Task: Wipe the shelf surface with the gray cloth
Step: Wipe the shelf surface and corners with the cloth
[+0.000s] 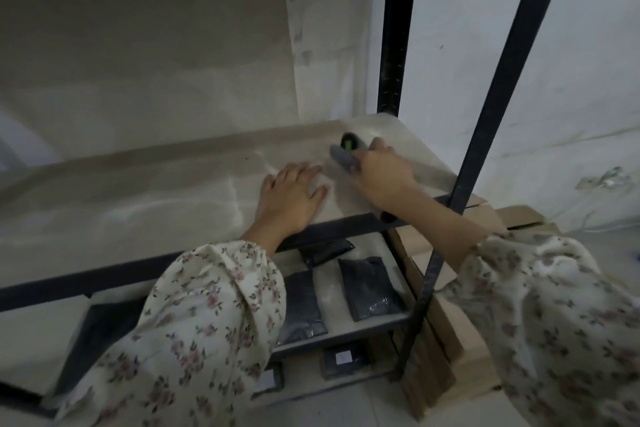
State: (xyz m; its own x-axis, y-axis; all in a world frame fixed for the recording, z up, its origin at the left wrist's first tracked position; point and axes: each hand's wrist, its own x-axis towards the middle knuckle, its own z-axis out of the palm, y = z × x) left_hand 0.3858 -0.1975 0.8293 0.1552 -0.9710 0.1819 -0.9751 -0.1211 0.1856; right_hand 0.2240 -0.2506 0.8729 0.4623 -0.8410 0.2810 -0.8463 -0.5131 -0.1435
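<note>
Centre right of frame, on shelf [156, 191]: right hand [381, 173] closed around gray cloth [341, 158], pressed to board near back right corner. Small dark object with green [349, 141] touching cloth's far edge; identity unclear. Left hand [291, 199] flat on board just left of cloth, fingers spread, holding nothing, apparently bracing. Hands near each other, not touching. Pale streaks and dust visible across board toward left of frame. Black post [498, 87] crossing right forearm. Dark packets [372, 288] on lower tier, lower centre. Step judged: wiping under way at right end. Next move likely calls for sweeping cloth leftward with steady downward pressure, lifting left hand clear of path.
</note>
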